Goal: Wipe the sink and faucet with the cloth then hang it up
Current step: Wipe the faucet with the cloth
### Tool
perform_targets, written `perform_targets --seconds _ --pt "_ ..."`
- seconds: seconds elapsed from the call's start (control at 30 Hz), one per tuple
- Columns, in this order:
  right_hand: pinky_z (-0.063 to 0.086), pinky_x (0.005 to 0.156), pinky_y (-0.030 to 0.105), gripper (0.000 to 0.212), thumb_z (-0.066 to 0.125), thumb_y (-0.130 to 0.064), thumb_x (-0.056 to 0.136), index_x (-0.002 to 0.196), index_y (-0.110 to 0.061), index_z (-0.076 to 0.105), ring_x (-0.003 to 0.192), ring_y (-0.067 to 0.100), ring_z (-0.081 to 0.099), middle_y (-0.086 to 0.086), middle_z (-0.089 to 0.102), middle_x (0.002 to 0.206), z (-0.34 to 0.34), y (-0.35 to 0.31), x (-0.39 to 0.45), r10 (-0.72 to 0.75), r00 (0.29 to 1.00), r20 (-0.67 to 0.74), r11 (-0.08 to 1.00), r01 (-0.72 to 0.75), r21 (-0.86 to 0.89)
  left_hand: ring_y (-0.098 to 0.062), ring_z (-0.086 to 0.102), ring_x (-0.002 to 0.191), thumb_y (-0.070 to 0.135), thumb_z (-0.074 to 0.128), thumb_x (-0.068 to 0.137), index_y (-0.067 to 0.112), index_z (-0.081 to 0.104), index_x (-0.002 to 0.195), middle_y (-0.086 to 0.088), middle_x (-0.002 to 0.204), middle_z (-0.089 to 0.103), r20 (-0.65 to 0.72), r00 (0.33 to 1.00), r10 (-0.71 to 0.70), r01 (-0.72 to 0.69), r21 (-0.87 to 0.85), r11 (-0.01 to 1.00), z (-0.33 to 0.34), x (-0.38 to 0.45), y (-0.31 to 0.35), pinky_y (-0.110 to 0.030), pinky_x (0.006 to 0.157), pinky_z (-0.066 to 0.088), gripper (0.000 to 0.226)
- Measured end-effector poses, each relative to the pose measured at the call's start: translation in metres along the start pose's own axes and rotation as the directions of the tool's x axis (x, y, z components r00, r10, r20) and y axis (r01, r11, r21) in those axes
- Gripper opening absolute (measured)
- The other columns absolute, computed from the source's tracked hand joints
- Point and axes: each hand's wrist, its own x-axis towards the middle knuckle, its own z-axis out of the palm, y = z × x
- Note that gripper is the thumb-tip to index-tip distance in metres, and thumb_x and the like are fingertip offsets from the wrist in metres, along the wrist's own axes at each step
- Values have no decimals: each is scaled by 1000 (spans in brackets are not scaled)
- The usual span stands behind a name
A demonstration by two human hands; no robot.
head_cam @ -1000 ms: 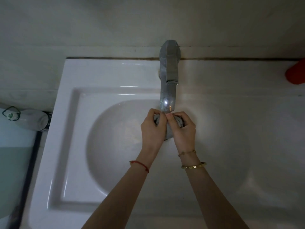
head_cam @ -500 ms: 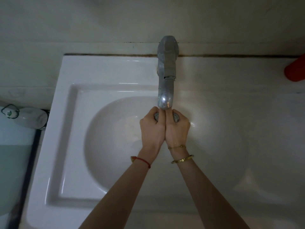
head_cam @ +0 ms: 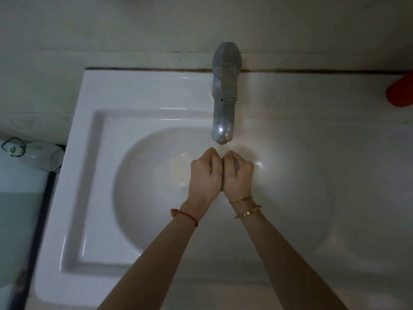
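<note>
A white rectangular sink (head_cam: 73, 153) with a round basin filled most of the view, set against a pale wall with a dark grimy seam along its far edge. A dull metal faucet (head_cam: 224, 95) reached from that far edge over the basin, with no water visibly running. At the left sat a white bottle (head_cam: 36, 154) lying off the sink, and at the far right a red object (head_cam: 402, 91), cut off by the frame. Just near of the spout, the left hand (head_cam: 204, 175) and right hand (head_cam: 238, 175) were pressed together, both fisted around a grey cloth (head_cam: 236, 164), of which only a sliver showed between the right fingers. It looked like wringing. The risk was that a still-sodden cloth would streak the basin and faucet rather than dry them, or that a loosened hold would drop it into the wet bowl.
</note>
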Motion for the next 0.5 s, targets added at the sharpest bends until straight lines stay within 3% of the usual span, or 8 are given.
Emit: perform_targets --seconds 0.13,0.27,0.37,0.5 --pt "42 53 28 35 45 -32 95 66 -13 48 54 9 48 -6 52 58 -7 -1 -3 11 997 72 1000 -12 9 -7 41 48 17 51 99 14 41 67 10 51 41 -30 999 23 -22 39 999 -5 -1 -1 -25 48 33 34" --pt "56 77 28 21 63 -29 94 88 -10 67 83 15 67 2 70 85 -10 -7 0 184 983 9 975 -184 126 -4 53 59 46 59 94 17 50 84 9 66 57 -108 986 -126 132 47 990 -2 1 6 -28 58 47 32" --pt "56 75 25 18 69 -27 89 88 -9 70 85 13 69 3 71 86 -11 -14 3 309 951 -28 922 -292 256 -8 63 71 51 64 89 17 54 91 7 78 65 -110 963 -244 242 -32 970 -1 4 14 -34 68 55 35" --pt "52 69 17 26 62 -33 93 84 -9 67 79 10 67 4 71 83 -4 -19 0 311 947 -84 926 -282 250 -12 63 68 49 57 94 12 56 90 1 75 66 -41 975 -217 218 24 976 2 8 17 -36 66 55 37"
